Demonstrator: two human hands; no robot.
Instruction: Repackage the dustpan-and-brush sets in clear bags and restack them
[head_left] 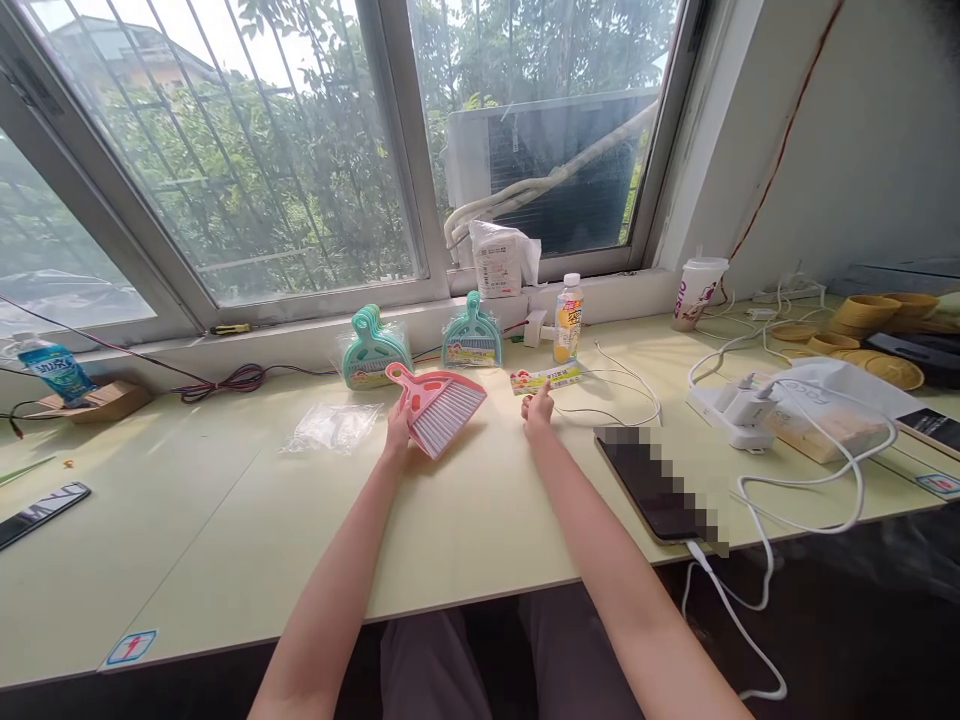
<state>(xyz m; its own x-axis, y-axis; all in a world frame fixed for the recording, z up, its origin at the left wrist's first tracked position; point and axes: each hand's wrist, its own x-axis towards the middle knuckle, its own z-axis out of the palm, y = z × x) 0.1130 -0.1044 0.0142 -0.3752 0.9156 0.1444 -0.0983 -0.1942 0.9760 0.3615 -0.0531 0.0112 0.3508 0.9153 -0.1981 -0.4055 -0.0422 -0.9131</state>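
My left hand (400,425) is closed on the edge of a pink dustpan (462,384), held tilted just above the table. A small brush with pale bristles (448,415) is nested in that dustpan. My right hand (538,410) rests at the near edge of some printed cards (546,377), index finger stretched onto them and thumb apart. Whether the finger lifts a card cannot be made out. Behind stand green dustpan sets in clear wrap, several at the left (375,352) and another near the middle (472,338). Crumpled clear plastic bags (332,428) lie left of my left hand.
A juice bottle (568,320) stands behind the cards. Right of my right arm lie a tablet (660,485), a white charger block (739,412) and looping cables. A lidded cup (697,293) is by the wall. A phone (43,513) lies far left, near a blue pouch (56,372).
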